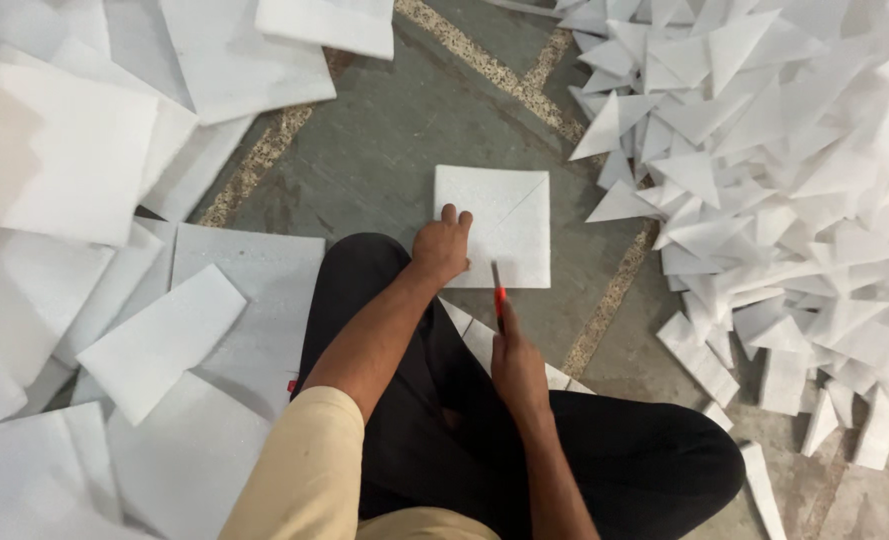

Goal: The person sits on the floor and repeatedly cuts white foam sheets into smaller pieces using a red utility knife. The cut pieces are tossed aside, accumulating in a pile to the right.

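Head view shows my left hand (440, 247) pressing flat on the white square sheet (504, 222) on the floor, my right hand (516, 368) closed around red-handled scissors (498, 292) (blades at its near edge).

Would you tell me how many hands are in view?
2. The left hand presses on the white square sheet on the floor; the right hand holds an orange-handled cutter at the sheet's near edge.

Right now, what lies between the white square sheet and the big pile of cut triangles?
In the head view, only bare grey floor separates the white square sheet from the pile of triangles.
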